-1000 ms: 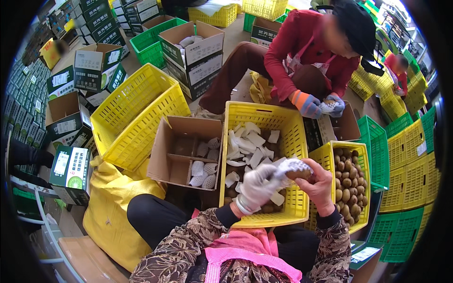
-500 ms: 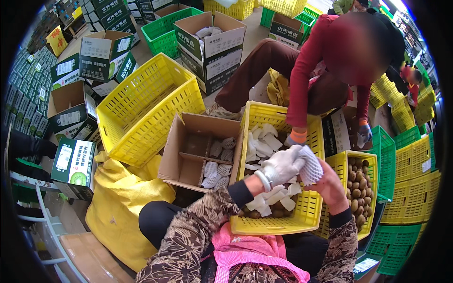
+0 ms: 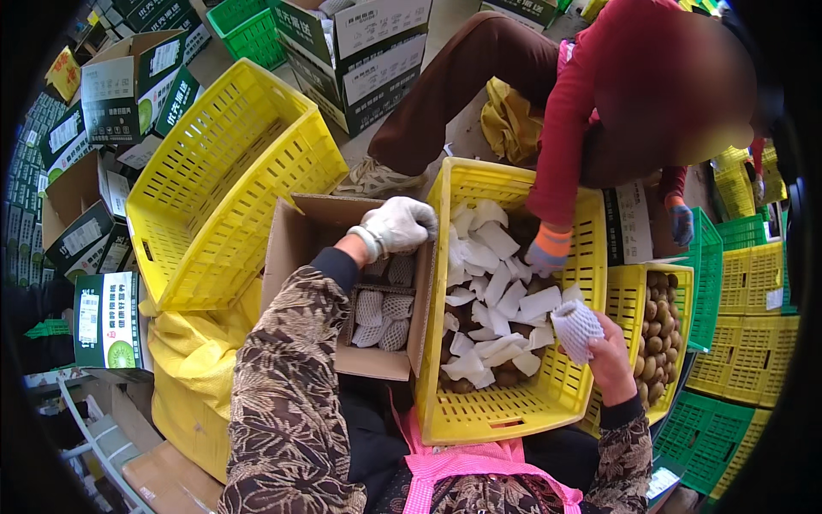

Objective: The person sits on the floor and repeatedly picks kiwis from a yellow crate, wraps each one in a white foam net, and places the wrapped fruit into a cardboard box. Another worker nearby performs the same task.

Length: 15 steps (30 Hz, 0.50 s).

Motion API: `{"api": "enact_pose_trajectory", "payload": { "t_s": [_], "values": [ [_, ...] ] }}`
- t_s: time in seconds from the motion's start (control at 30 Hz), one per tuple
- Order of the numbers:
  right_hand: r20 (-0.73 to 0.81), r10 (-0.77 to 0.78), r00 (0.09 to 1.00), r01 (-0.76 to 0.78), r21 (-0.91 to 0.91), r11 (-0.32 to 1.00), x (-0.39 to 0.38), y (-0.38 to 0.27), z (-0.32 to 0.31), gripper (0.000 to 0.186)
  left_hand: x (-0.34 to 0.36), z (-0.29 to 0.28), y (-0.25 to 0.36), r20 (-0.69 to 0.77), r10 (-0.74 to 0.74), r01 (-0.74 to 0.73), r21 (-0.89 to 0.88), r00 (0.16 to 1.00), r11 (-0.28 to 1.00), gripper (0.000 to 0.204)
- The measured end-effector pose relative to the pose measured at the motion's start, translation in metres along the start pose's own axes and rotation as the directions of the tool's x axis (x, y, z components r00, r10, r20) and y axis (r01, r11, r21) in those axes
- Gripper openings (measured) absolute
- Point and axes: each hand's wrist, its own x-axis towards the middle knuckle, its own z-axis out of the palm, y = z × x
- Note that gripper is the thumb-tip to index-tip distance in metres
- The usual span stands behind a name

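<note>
My left hand [image 3: 398, 226], in a white glove, is above the far right part of a divided cardboard box [image 3: 384, 363]. Its fingers are curled down, and whatever they hold is hidden. Foam-netted pieces [image 3: 381, 320] sit in the box's right compartments. My bare right hand [image 3: 606, 349] grips a white foam net sleeve [image 3: 577, 329] over the right side of a yellow crate [image 3: 505, 426]. White foam pieces [image 3: 499, 242] lie in that crate on top of kiwifruit [image 3: 507, 377].
Across from me, a person's gloved hand [image 3: 548, 249] reaches into the same crate. A smaller yellow crate of kiwifruit [image 3: 658, 330] stands to the right. An empty yellow crate [image 3: 231, 184] leans at left above a yellow sack [image 3: 193, 377]. Printed cartons [image 3: 111, 321] stand farther left.
My left hand has moved left from the foam sleeve to above the cardboard box. My right hand keeps the sleeve, slightly lower. The other person's hand reaches into the crate. The view has shifted.
</note>
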Motion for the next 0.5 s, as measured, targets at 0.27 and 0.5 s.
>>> {"api": "enact_pose_trajectory", "payload": {
  "t_s": [0.27, 0.5],
  "values": [
    [0.049, 0.087, 0.995, -0.088, 0.019, 0.996, 0.008, 0.002, 0.014, 0.066, 0.012, 0.066, -0.108, 0.009, -0.393, 0.288, 0.664, 0.92, 0.69, 0.041],
    [0.105, 0.115, 0.988, -0.111, -0.049, 0.993, 0.004, -0.009, 0.031, 0.063, -0.01, 0.08, -0.097, 0.03, -0.524, 0.394, 0.624, 0.851, 0.675, 0.056]
  ]
}}
